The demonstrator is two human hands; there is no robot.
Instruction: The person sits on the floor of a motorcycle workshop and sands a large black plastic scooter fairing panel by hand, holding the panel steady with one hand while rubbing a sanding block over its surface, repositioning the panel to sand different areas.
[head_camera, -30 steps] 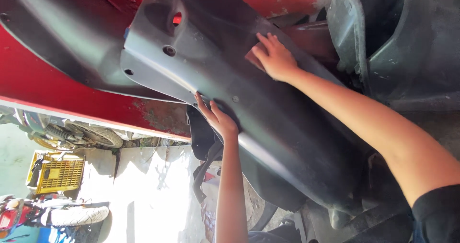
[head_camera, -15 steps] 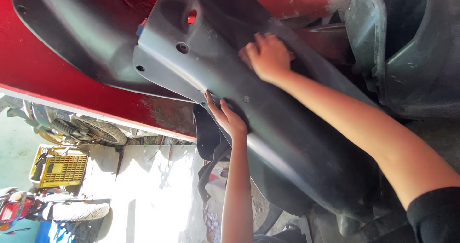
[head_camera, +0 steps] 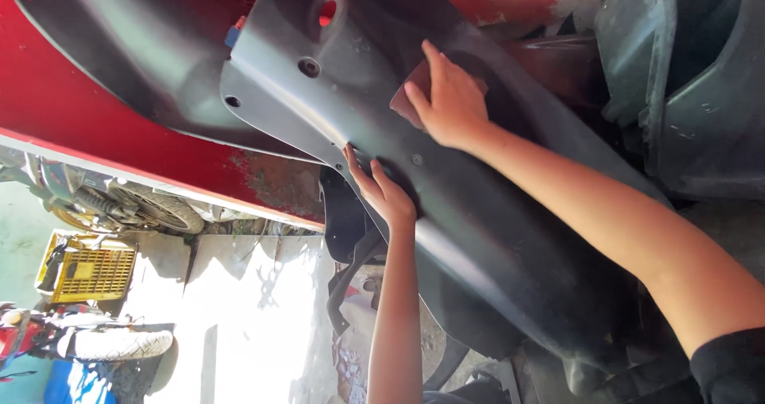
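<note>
A large black plastic body panel (head_camera: 494, 237) with screw holes leans against a red painted surface (head_camera: 88, 133). My right hand (head_camera: 453, 101) lies on the panel's upper part and presses a small reddish-brown abrasive sheet (head_camera: 408, 93) against it, fingers spread over the sheet. My left hand (head_camera: 384, 190) comes up from below and grips the panel's lower edge, fingers curled onto its face.
A second black panel (head_camera: 135, 61) lies behind, to the left. Grey-black moulded parts (head_camera: 677, 93) crowd the right side. A yellow crate (head_camera: 88, 270), a loose tyre (head_camera: 119, 343) and a motorcycle wheel (head_camera: 151, 206) sit on the sunlit concrete at the left.
My right hand has slid the sheet a little along the panel toward the screw holes. My left hand keeps its grip on the edge, and the view has shifted slightly.
</note>
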